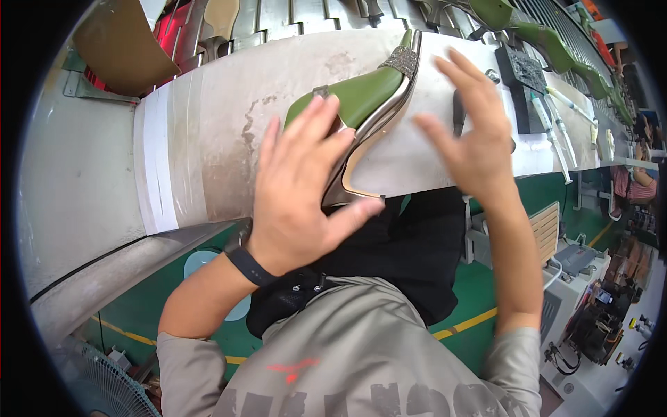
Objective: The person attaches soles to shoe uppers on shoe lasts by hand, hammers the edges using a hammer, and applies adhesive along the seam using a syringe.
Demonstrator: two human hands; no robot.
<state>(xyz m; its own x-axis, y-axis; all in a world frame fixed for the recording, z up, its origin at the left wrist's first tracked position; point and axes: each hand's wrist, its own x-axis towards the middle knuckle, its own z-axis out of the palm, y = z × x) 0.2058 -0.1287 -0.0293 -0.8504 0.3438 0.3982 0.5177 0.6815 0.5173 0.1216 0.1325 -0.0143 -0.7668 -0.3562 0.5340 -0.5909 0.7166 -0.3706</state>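
Observation:
A green high-heeled shoe (368, 96) lies on its side on the pale, stained bench (229, 90), with a glittery grey band near its upper end and a metallic edge. Over the near part of the shoe my left hand (295, 191) spreads its fingers; they overlap the green upper, and I cannot tell how firmly they touch it. My right hand (479, 139) hovers to the right of the shoe, thumb and fingers apart, nothing in it. A dark handled tool (458, 113) lies partly hidden behind that hand.
Right of my right hand sits a black block (522, 73), with several syringes (552, 135) beside it. Beyond the bench runs a metal slatted conveyor (299, 17) carrying more green shoes (545, 43). A brown curved panel (125, 45) stands far left, a fan (104, 382) at lower left.

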